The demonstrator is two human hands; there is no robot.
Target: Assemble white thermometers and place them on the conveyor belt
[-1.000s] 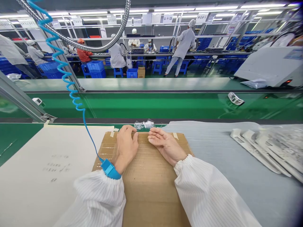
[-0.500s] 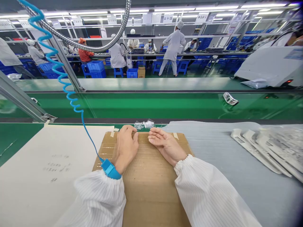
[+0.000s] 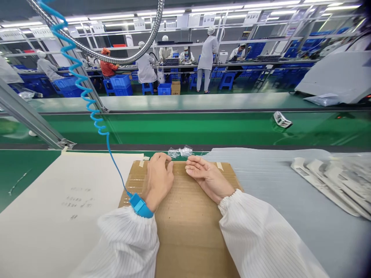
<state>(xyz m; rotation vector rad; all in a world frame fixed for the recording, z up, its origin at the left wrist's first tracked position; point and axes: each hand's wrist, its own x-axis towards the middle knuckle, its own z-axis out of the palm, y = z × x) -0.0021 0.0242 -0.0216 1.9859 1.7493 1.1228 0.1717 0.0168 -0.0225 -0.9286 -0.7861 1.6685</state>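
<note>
Small clear plastic bags (image 3: 180,152) lie at the far edge of a cardboard sheet (image 3: 188,239) on the bench (image 3: 29,170), and they look light, soft and slippery, so a gentle pinch at a bag's edge seems the surest hold. The left hand (image 3: 158,181), wearing a blue wrist strap (image 3: 141,205), rests just below them with its fingers loosely curled and empty, while the right hand (image 3: 208,178) lies beside it, palm partly up, fingers open and empty. Stacked white plastic pieces (image 3: 321,177) sit further right on a pale plastic sheet (image 3: 290,231).
</note>
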